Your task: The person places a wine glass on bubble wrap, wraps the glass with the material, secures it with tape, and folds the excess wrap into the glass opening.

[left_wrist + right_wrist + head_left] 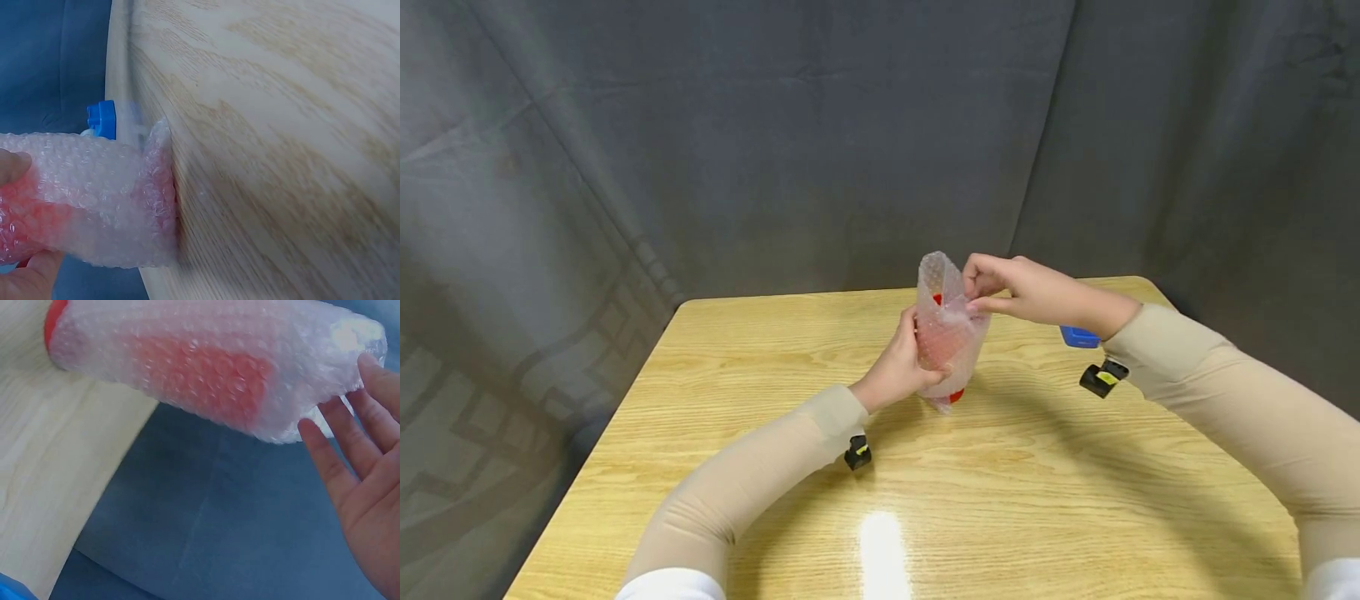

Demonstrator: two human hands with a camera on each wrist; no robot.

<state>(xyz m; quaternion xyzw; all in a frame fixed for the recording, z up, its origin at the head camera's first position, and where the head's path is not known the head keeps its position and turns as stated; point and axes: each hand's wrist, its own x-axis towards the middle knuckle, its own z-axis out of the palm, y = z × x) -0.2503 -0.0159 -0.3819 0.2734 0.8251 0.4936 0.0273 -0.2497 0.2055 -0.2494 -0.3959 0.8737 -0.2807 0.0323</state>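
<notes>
A red object [957, 395] stands upright on the table, wrapped in clear bubble wrap [951, 346]; its kind is hidden by the wrap. Red shows through the bubbles and peeks out at the bottom and near the top. My left hand [901, 364] grips the bundle around its side, thumb in front. In the left wrist view, the bundle's lower end rests on the wood. With thumb and fingers, my right hand [1030, 289] pinches the upper right edge of the wrap. The right wrist view shows the thumb [378, 378] on the wrap's loose end and fingers underneath.
A blue plastic item [1079, 337] lies at the back right of the wooden table [760, 358], partly behind the right wrist. Dark grey curtains [820, 167] hang behind and beside the table. Each wrist wears a small black camera [857, 452].
</notes>
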